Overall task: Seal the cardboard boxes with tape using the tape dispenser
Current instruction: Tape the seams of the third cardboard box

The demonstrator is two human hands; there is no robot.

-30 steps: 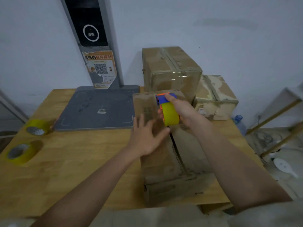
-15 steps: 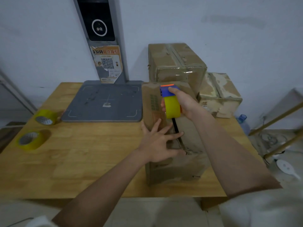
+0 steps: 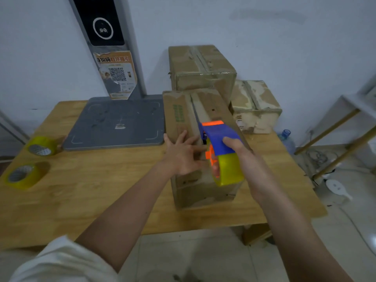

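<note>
— Where is the box you are sealing?

— The long brown cardboard box point(image 3: 195, 127) sits at the centre of the frame on the pale wooden worktop point(image 3: 101, 190), its long axis running from me up toward the wall. Its open centre seam point(image 3: 194, 107) follows that same axis.

— And your hands?

— My right hand point(image 3: 242, 157) grips the blue and orange tape dispenser with its yellow roll point(image 3: 220, 153), held over the near end of the seam, orange edge pointing up the frame. My left hand point(image 3: 183, 155) lies flat, fingers spread, pressing the left flap just beside the dispenser.

— What does the coming move turn on?

— I judge that the tape must follow the seam, so the dispenser has to stay lined up with the box's length. The right hand is the nearer one.
</note>
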